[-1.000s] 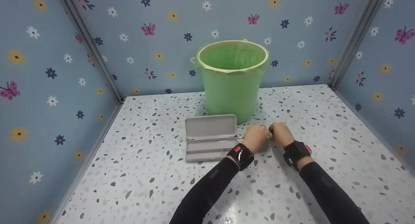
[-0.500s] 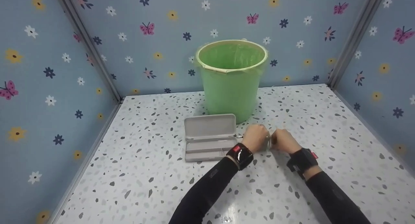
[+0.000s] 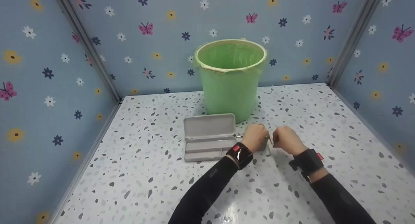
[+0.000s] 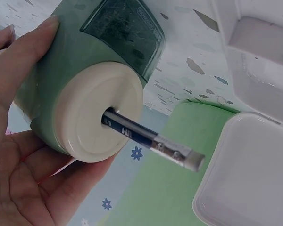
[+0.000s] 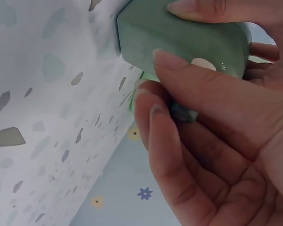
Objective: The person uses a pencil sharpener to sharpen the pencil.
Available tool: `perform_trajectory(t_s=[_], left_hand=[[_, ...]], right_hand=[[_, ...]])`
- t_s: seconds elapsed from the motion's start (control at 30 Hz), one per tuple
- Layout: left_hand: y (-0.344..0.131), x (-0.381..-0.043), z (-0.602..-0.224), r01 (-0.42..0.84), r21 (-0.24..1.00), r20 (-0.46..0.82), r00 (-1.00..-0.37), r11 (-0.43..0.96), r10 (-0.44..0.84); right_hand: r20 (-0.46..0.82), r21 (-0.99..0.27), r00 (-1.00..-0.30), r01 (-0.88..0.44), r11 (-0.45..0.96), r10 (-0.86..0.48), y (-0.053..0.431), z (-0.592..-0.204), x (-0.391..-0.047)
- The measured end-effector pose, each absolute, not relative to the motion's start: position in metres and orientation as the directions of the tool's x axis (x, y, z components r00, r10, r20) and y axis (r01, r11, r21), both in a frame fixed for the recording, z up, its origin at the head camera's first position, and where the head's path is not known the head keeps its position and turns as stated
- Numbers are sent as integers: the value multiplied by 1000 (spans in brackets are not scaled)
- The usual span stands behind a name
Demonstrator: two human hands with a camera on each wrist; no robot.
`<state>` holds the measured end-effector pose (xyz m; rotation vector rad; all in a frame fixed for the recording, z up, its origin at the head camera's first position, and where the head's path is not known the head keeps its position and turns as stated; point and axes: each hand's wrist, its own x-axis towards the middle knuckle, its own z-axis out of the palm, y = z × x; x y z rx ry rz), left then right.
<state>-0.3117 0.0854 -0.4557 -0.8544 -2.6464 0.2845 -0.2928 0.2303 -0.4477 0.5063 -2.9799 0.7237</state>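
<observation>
My left hand grips a green hand-crank pencil sharpener, thumb on one side and fingers on the other. From the round cream front of the sharpener sticks a dark pencil, its eraser end outward; the pencil's point is hidden inside. A see-through shavings drawer with dark bits in it shows on the body. At the sharpener's other end, my right hand has its thumb and fingers curled round the small dark crank knob, most of which they cover.
A grey pencil case lies with its lid up, just left of my left hand. Behind it stands a green bin with a liner over its rim. Flower-patterned walls enclose the speckled table at the back and sides.
My right hand has shifted slightly right and changed its angle at the crank. The left hand has stayed nearly in place with the sharpener.
</observation>
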Motion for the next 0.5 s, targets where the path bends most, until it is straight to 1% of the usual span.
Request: perform_trajectory(t_s=[0.2, 0.4, 0.5], left_hand=[[84, -312, -456, 534, -259, 259, -764, 805, 591], [86, -312, -456, 503, -296, 237, -785, 812, 572], [87, -313, -456, 495, -299, 235, -791, 816, 565]], right_hand=[[154, -410, -944, -331, 850, -293, 228, -436, -294], [195, -386, -943, -326, 863, -269, 226, -428, -300], [191, -382, -949, -306, 872, -249, 224, -425, -306]])
